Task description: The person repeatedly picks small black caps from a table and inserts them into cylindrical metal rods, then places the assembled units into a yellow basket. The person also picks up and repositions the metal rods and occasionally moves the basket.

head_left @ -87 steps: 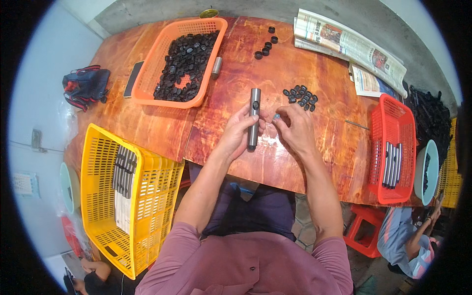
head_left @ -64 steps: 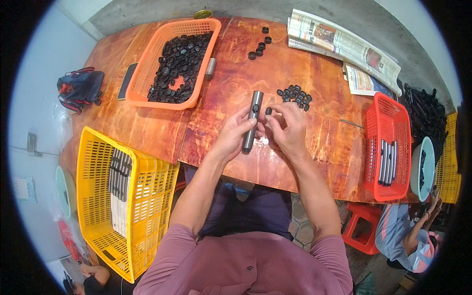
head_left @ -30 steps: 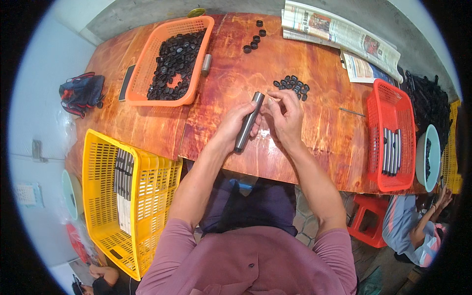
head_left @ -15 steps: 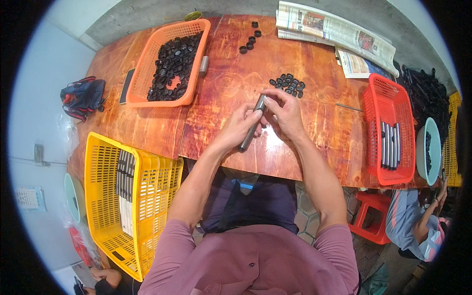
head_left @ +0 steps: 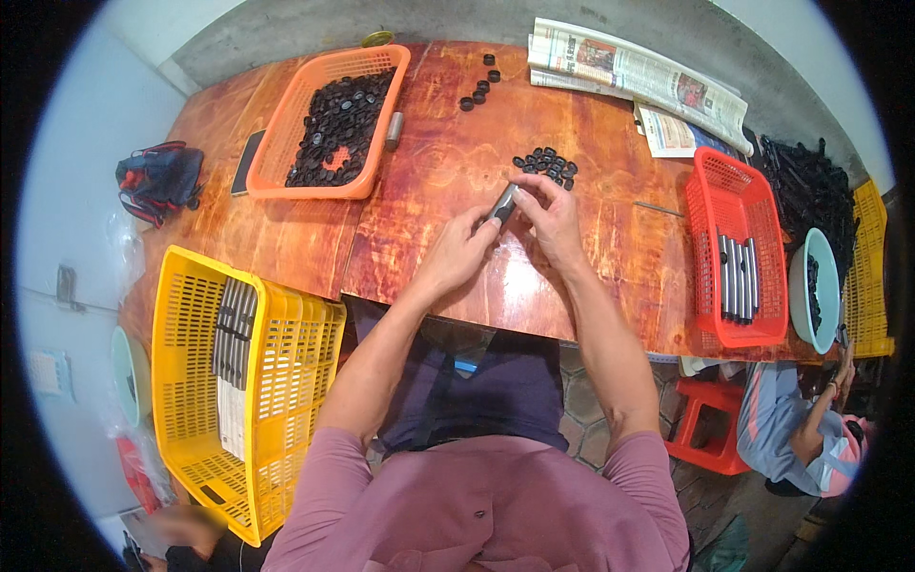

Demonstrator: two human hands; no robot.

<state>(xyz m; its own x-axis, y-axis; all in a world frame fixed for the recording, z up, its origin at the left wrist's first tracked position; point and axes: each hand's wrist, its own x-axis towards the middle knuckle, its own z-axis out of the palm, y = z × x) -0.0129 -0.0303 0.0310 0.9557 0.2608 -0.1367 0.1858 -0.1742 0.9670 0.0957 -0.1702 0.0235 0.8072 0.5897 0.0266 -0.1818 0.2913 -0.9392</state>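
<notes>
My left hand is closed round a dark grey metal tube, thumb lying along it. The tube slants over the table, and its lower part is hidden behind that hand. At the far end of the tube, my right hand has its fingers bent and pressed to it; whether a small part is pinched there is hidden. Just beyond my right fingers lies a cluster of small black caps. More black caps fill much of an orange basket at the far left.
A red basket with several silver tubes stands right, beside a pale green bowl. A yellow crate holding tubes is at left. Newspapers lie at the back. A person sits at lower right; another is partly visible at lower left.
The tube's near end, visible before below my left hand, is now out of sight. My left hand has closed nearer the far end. The view has shifted slightly.
</notes>
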